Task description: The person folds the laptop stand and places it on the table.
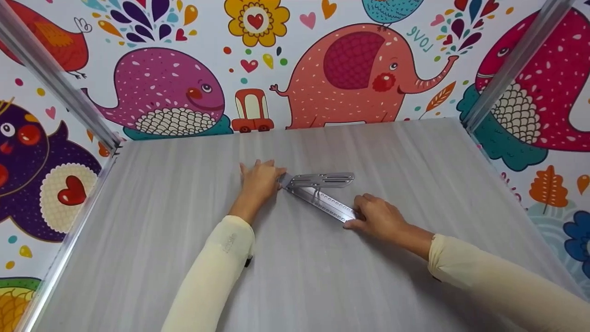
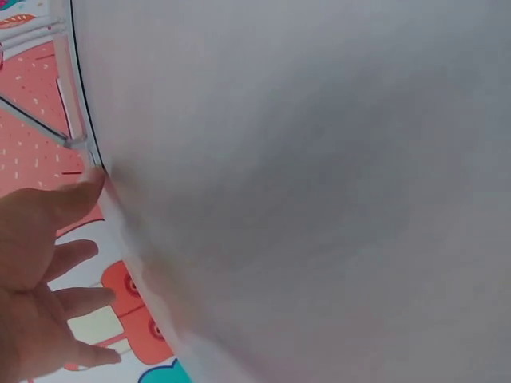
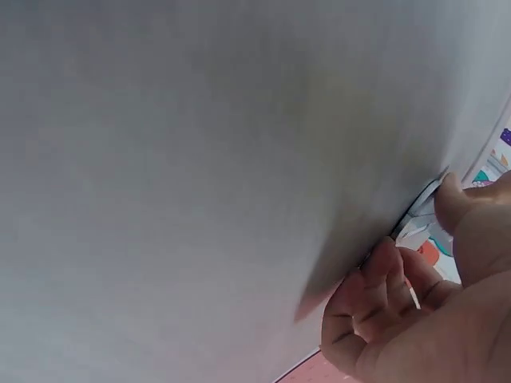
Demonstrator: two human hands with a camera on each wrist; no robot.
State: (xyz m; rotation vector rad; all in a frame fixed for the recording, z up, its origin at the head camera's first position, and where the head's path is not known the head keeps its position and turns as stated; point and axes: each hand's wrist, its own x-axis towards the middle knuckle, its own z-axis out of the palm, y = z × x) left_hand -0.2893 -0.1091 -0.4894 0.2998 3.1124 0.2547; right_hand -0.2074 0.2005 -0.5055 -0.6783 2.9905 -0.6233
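A silver folding metal stand (image 1: 329, 205) lies at a slant on the tabletop, its slotted upper arm (image 1: 322, 180) raised from the long base. A thin strut shows between arm and base. At the hinge end, my left hand (image 1: 262, 180) touches the stand with the thumb, and its other fingers stay spread, as the left wrist view shows of the hand (image 2: 40, 279). My right hand (image 1: 380, 219) grips the base's near right end between thumb and fingers. In the right wrist view, that hand (image 3: 431, 319) curls along the base's edges.
The pale wood-grain tabletop (image 1: 175, 240) extends around both hands. Metal frame posts (image 1: 60, 78) rise at its back corners, and a metal rail (image 1: 69, 258) follows the left edge. Behind stands a wall covering (image 1: 258, 106) printed with cartoon animals.
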